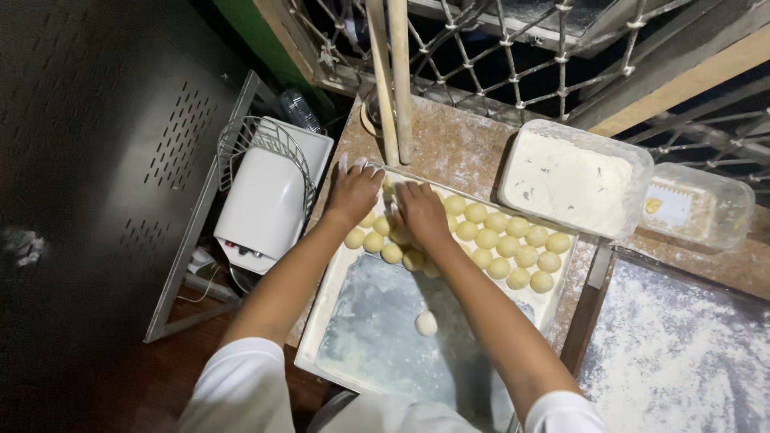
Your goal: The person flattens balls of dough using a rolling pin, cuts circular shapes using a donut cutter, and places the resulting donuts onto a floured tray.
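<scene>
A floured metal tray (353, 353) lies on a wooden table, with several pale yellow dough balls (507, 247) in rows across its far half. One dough ball (426, 323) sits alone near the tray's middle. My left hand (353, 192) rests palm down on the balls at the tray's far left corner, fingers spread. My right hand (419, 210) lies just beside it, palm down on the dough balls, fingers together. Whether either hand grips a ball underneath is hidden.
A clear tub of flour (573, 180) stands at the back right, a smaller clear tub (698, 207) beyond it. Two wooden rolling pins (391, 80) lean at the back. A floured surface (682, 353) lies right; a white appliance (261, 200) sits left.
</scene>
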